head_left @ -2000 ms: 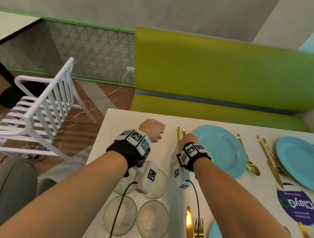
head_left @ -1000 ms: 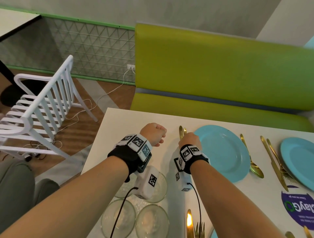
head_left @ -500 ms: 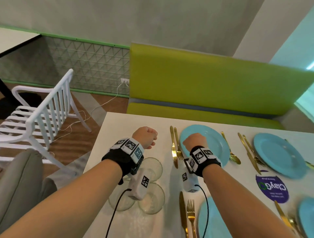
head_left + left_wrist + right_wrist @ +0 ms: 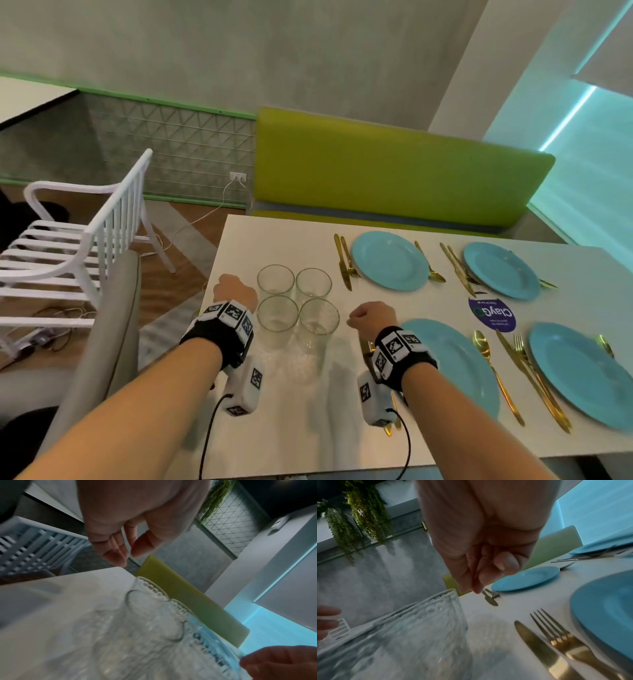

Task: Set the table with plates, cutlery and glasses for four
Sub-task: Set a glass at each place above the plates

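Observation:
Four clear textured glasses (image 4: pixel 277 317) stand bunched together on the left part of the white table (image 4: pixel 294 421). My left hand (image 4: pixel 236 291) hovers just left of them with fingers loosely curled and empty, as the left wrist view shows (image 4: pixel 127 555). Just right of the glasses my right hand (image 4: pixel 366 317) is curled into a fist holding nothing (image 4: pixel 479 577). Four blue plates lie set out, the nearest one (image 4: pixel 455 363) by my right wrist. Gold knives and forks (image 4: pixel 344 262) flank the plates, and one pair (image 4: pixel 547 649) lies under my right wrist.
A white slatted chair (image 4: pixel 85 240) and a grey chair back (image 4: pixel 113 325) stand left of the table. A green bench (image 4: pixel 394 171) runs along the far side. A purple sticker (image 4: pixel 493 313) lies between the plates. The table's left edge runs close to my left hand.
Both hands have drawn back toward me from the far-left setting. My right hand left the knife and fork beside that plate. The hands now flank the glasses.

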A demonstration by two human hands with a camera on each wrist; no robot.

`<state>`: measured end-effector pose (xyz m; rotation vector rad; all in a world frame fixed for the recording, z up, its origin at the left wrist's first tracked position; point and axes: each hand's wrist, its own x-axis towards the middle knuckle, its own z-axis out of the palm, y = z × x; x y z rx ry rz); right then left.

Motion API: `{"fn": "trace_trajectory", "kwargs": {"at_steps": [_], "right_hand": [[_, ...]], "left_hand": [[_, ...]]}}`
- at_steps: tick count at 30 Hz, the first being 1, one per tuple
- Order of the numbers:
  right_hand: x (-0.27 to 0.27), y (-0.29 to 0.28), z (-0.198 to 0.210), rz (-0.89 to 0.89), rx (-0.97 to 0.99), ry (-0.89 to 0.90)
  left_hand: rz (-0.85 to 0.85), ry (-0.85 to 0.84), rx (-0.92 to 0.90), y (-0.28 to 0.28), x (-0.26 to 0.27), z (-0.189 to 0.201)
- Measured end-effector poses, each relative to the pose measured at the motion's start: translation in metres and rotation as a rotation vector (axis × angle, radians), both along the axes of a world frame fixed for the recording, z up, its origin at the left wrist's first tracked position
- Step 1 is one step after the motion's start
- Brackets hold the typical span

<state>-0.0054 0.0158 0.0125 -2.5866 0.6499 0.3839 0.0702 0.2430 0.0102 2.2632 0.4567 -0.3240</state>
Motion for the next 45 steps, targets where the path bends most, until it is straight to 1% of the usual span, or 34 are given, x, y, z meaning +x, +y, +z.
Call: {"fn": "trace_trajectory", "kwargs": {"at_steps": [2, 5, 8, 10, 13, 16, 22, 28, 33, 37, 40, 45], "right_hand": [[-0.008, 0.006, -0.009, -0.024, 0.047, 0.014], [-0.013, 0.011, -0.022, -0.07, 0.111, 0.03], [-0.015, 0.014, -0.033, -0.085, 0.154, 0.068], [-0.017, 0.018, -0.039, -0.068, 0.193, 0.076], [-0.014, 0.023, -0.048, -0.016, 0.243, 0.074], [-0.01, 0.024, -0.051, 0.004, 0.312, 0.03], [-0.001, 0.025, -0.063, 0.019, 0.397, -0.029], [0.004, 0.024, -0.073, 0.047, 0.403, -0.064], [0.0, 0.025, -0.076, 0.024, 0.385, -0.081], [-0.015, 0.021, -0.066, -0.019, 0.351, -0.117], [-0.031, 0.01, -0.052, -0.084, 0.314, -0.168], [-0.065, -0.03, -0.018, -0.257, 0.287, -0.247]], "left_hand": [[-0.019, 0.069, 0.022, 0.011, -0.009, -0.014], [-0.109, 0.176, 0.025, 0.019, -0.024, -0.033], [-0.186, 0.269, -0.026, 0.017, -0.034, -0.047], [-0.201, 0.275, -0.078, 0.011, -0.039, -0.053], [-0.215, 0.236, -0.143, 0.002, -0.042, -0.063], [-0.221, 0.156, -0.187, -0.005, -0.04, -0.066], [-0.213, 0.072, -0.226, -0.013, -0.039, -0.072], [-0.192, 0.031, -0.238, -0.013, -0.039, -0.076], [-0.179, 0.02, -0.283, -0.011, -0.046, -0.075], [-0.209, 0.025, -0.309, -0.012, -0.057, -0.071], [-0.29, 0.016, -0.31, -0.02, -0.064, -0.063], [-0.432, -0.02, -0.311, -0.062, -0.071, -0.039]]}}
